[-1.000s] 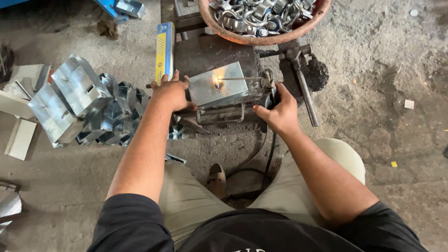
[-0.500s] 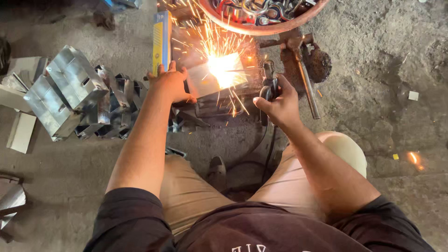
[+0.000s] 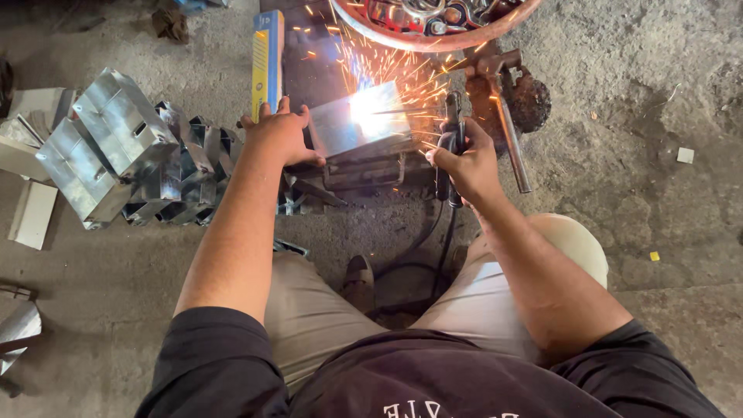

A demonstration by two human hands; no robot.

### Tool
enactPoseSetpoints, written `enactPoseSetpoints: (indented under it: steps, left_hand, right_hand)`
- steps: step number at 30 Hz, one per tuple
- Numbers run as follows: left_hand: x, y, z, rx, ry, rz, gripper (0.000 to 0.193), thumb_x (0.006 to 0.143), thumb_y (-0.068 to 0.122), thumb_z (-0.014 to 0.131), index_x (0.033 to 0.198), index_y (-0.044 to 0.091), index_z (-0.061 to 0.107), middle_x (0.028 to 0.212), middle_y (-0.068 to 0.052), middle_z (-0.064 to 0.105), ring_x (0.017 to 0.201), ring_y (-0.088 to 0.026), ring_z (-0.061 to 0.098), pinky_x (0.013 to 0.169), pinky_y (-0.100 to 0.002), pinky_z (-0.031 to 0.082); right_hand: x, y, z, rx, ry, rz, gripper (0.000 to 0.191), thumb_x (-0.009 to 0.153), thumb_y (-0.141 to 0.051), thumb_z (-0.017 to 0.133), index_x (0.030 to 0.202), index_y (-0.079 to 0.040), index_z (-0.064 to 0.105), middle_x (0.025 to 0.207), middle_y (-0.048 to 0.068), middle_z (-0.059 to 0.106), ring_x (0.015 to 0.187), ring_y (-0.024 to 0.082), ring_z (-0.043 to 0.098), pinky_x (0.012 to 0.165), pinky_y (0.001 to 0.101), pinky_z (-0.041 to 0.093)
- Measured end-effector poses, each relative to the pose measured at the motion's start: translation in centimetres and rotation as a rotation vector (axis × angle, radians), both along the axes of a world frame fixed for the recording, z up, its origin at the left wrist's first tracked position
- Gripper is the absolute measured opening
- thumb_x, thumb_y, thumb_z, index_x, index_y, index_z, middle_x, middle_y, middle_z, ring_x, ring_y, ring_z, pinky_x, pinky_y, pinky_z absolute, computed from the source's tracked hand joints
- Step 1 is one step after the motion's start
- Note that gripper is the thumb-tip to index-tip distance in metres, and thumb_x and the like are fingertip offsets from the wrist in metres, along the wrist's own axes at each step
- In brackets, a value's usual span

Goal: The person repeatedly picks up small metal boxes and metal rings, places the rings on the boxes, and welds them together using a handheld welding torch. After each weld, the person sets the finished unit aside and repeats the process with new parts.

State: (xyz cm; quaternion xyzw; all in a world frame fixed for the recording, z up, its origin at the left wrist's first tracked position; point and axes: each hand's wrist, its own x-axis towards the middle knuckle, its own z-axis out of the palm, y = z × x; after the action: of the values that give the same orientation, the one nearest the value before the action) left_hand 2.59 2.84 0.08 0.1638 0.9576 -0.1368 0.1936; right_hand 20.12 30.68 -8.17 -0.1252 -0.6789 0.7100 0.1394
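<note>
Box, a folded sheet-metal piece, is being welded on a low jig on the floor, sparks flying from its top edge. It is being steadied by the left hand, spread flat against its left side. The electrode holder is being gripped in the closed right hand. Judged next: the seam should be finished with the rod kept steady.

Metal boxes left of workpiece

sheet-metal box: silver-grey, white glare at its 12 o'clock edge
sparks: orange
electrode holder: black
flat pack: yellow and blue
shorts: khaki
</note>
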Motion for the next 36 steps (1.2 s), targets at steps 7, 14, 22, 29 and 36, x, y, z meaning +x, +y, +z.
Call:
enactPoseSetpoints:
  steps: [7,14,22,29,36]
  left_hand:
    - [0.0,-0.1,-0.5,0.015,0.001,0.021,0.122,0.057,0.064,0.091,0.159,0.031,0.033,0.171,-0.008,0.018,0.153,-0.043,0.021,0.115,-0.075,0.021]
    - [0.0,-0.6,-0.6,0.039,-0.004,0.010,0.123,0.057,0.066,0.090,0.160,0.032,0.031,0.170,-0.009,0.019,0.153,-0.044,0.021,0.114,-0.077,0.021]
    - [0.7,-0.5,-0.3,0.104,0.062,0.020,0.127,0.060,0.070,0.086,0.160,0.025,0.023,0.168,-0.011,0.014,0.151,-0.045,0.018,0.112,-0.077,0.016]
    - [12.9,0.6,-0.2,0.900,0.211,-0.154,0.085,0.082,0.059,0.075,0.152,0.016,0.051,0.151,-0.014,0.058,0.141,-0.035,0.055,0.120,-0.049,0.045]
    - [18.7,0.2,-12.7,0.771,-0.538,-0.181,0.076,0.083,0.052,0.077,0.143,0.011,0.055,0.137,-0.018,0.063,0.127,-0.035,0.060,0.106,-0.044,0.048]
  right_hand:
    - [-0.4,0.4,-1.5,-0.142,0.007,0.013,0.039,0.076,-0.010,0.080,0.112,-0.002,0.065,0.085,-0.001,0.062,0.076,0.009,0.060,0.071,0.0263,0.049]
    - [-0.5,0.4,-1.7,-0.270,0.029,0.021,0.042,0.076,-0.008,0.079,0.116,-0.003,0.064,0.088,0.002,0.066,0.079,0.011,0.066,0.074,0.0266,0.052]
    - [0.6,0.1,0.3,-0.389,-0.150,-0.026,0.039,0.078,-0.011,0.077,0.115,-0.005,0.065,0.075,0.006,0.061,0.058,0.016,0.059,0.052,0.0325,0.048]
    - [1.2,0.1,1.0,-0.627,0.318,-0.028,0.037,0.096,-0.019,0.079,0.121,-0.006,0.056,0.094,0.002,0.059,0.081,0.017,0.064,0.067,0.0386,0.060]
    - [4.3,-6.1,3.4,0.489,0.311,-0.069,0.065,0.099,-0.033,0.079,0.146,0.002,0.051,0.101,0.007,0.063,0.086,0.015,0.060,0.075,0.0284,0.052]
